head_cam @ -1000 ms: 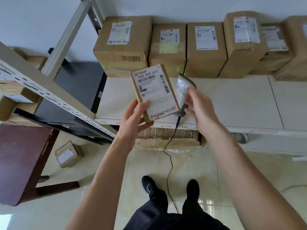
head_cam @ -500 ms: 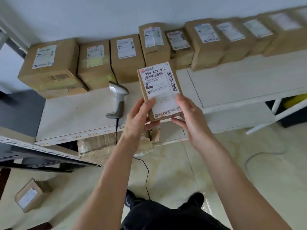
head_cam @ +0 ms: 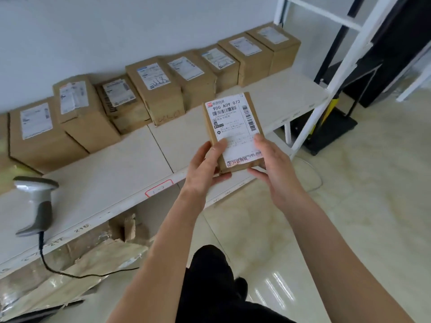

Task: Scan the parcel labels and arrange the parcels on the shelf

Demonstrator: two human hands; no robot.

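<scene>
Parcel (head_cam: 233, 131), a small flat carton, looks light and stiff; left hand (head_cam: 205, 166) and right hand (head_cam: 271, 164) clasp its lower edges, steady above the shelf (head_cam: 112, 176).

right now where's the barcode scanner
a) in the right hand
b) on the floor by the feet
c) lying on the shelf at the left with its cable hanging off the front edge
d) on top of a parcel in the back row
c: the scanner lies on the shelf at the left, its cable dropping over the front edge, while the left hand and right hand both hold the small parcel.
</scene>
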